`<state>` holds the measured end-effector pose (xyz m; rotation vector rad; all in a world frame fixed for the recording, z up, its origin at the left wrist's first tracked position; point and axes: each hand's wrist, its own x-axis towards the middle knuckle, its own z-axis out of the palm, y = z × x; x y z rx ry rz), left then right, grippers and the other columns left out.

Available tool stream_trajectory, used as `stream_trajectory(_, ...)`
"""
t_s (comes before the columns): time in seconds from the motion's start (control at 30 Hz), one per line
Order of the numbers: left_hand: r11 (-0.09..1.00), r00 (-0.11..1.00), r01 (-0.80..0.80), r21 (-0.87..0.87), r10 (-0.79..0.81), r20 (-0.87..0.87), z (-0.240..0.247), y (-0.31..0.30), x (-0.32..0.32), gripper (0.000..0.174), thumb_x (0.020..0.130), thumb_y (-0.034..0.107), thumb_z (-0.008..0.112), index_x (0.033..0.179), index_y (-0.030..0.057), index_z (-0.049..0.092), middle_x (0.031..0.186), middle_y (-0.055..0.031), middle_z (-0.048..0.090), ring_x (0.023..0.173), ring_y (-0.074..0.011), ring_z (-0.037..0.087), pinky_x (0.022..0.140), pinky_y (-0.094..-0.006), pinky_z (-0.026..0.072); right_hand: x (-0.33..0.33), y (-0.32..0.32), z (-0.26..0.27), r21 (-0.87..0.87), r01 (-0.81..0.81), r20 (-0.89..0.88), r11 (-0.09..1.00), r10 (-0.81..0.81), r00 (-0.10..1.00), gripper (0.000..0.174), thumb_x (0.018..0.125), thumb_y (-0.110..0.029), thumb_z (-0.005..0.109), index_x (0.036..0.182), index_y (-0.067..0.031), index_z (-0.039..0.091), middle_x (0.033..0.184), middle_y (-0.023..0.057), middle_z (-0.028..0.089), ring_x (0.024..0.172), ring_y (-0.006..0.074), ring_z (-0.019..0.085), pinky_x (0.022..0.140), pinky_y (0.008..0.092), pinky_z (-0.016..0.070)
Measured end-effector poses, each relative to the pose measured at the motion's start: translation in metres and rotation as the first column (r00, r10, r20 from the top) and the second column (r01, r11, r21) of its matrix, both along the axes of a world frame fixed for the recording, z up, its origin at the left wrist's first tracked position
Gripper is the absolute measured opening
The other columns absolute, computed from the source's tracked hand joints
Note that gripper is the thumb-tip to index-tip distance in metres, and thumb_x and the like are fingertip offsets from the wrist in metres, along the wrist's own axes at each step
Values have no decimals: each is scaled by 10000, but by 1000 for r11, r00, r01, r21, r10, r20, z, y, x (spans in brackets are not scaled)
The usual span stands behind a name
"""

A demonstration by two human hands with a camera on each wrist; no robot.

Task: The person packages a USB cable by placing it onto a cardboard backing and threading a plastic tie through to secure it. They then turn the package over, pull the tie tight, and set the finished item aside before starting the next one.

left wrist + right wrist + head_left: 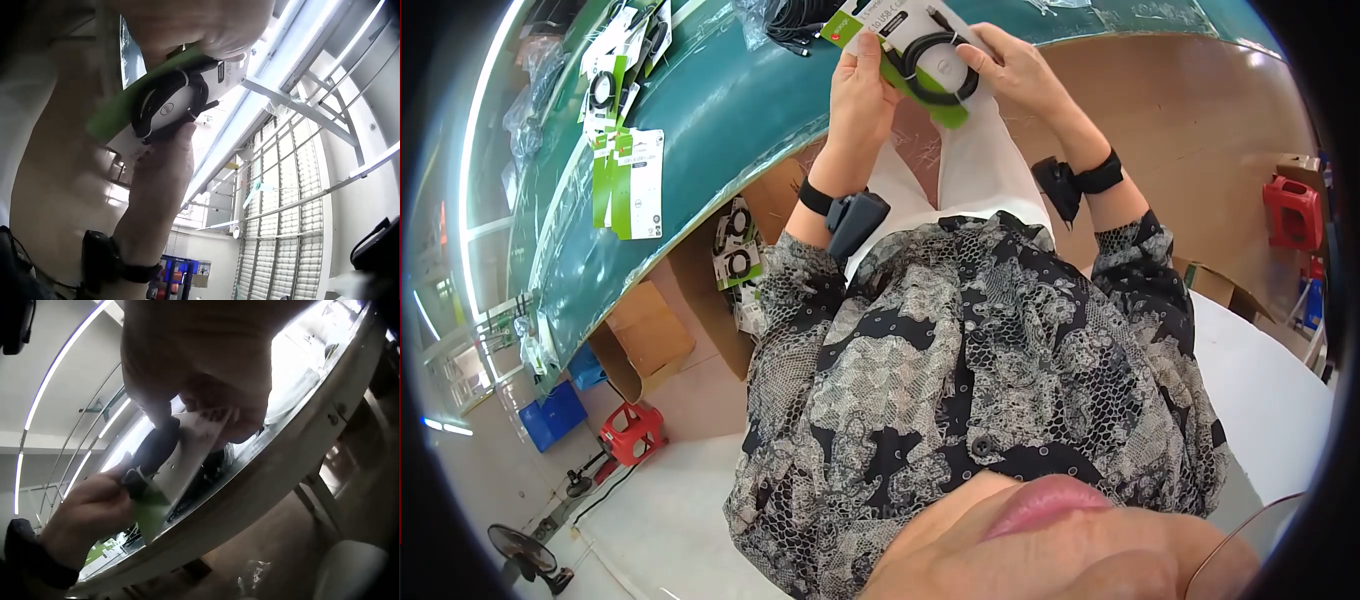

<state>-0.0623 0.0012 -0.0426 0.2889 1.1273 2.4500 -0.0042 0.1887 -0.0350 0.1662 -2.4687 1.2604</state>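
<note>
A white and green cable card (892,22) with USB-C lettering is held above the lap between both hands. A coiled black cable (948,98) lies on its face, bound with ties in the left wrist view. My left hand (863,105) pinches the card's left edge, thumb on the front. From the other side my right hand (1025,78) grips the card and cable, its thumb over the coil's edge. In the right wrist view the card (187,456) is seen at a slant, the left hand (90,509) at its lower end.
On the green table (720,100) at left lie stacked green and white cards (638,185) and a pile of carded cables (603,88). Loose black cables (795,20) lie near the held card. Below the table edge, a carton (700,260) stands beside more carded cables (738,240).
</note>
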Motion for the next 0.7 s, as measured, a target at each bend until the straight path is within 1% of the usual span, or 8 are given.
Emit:
stream_trajectory(0.1,999,999,-18,-34,16,-48,10,-3,12,287,977,238,433,1198,54,421,1175,-84,539,1000,-200,596,792,-364,538,-3,-6,0,-210,56,83,976,-40,996,331,943,-297,516,1120,-18,525,839,36,574,721,95,497,670,252,437)
stream_trajectory(0.13,992,993,-76,-99,66,-101,9,-3,19,283,975,220,438,1202,53,418,1185,-81,530,1021,-195,584,803,-364,534,-6,-6,-3,-203,52,78,978,-37,996,331,943,-297,516,1120,-18,525,839,36,574,721,95,497,670,252,437)
stream_trajectory(0.2,953,965,-203,-224,156,-212,5,-2,27,278,971,185,448,1211,50,413,1204,-76,512,1064,-186,559,826,-366,526,-13,-8,-14,-369,31,1,929,-33,999,333,939,-321,516,1062,-13,538,798,62,583,714,105,509,654,263,437)
stream_trajectory(0.23,952,963,-209,-225,161,-215,0,0,27,278,971,185,448,1211,50,413,1204,-76,512,1064,-186,559,826,-366,526,-17,-10,-15,-452,14,-37,892,-35,999,338,937,-333,516,1034,-10,544,777,75,587,711,110,516,646,268,436)
stream_trajectory(0.33,992,995,104,76,-104,2,-12,8,30,277,960,148,470,1214,52,412,1176,-61,523,1069,-158,538,853,-336,510,-15,-20,-5,-414,-4,-49,910,-19,999,324,938,-320,515,1009,-4,534,769,75,579,690,116,503,638,264,430)
stream_trajectory(0.4,996,998,67,61,-67,-3,-16,11,29,278,959,147,474,1212,50,414,1171,-58,525,1056,-153,540,861,-326,503,-12,-22,-2,-396,-9,-48,918,-11,999,318,939,-313,514,996,0,529,765,75,575,679,119,497,634,262,427)
stream_trajectory(0.47,999,1000,2,37,-1,-21,-17,13,27,280,956,145,482,1209,44,417,1162,-53,529,1029,-143,545,877,-308,489,-10,-23,-3,-352,-11,-24,936,3,1000,317,950,-326,493,994,-12,521,813,53,564,745,99,485,689,245,418)
stream_trajectory(0.7,998,999,-1,-61,-2,-39,-23,14,24,275,942,126,509,1190,28,441,1150,-52,543,1010,-141,548,885,-309,478,-12,-24,-7,-295,55,72,954,-35,997,360,932,-360,522,991,-6,505,820,58,556,772,102,496,705,245,424)
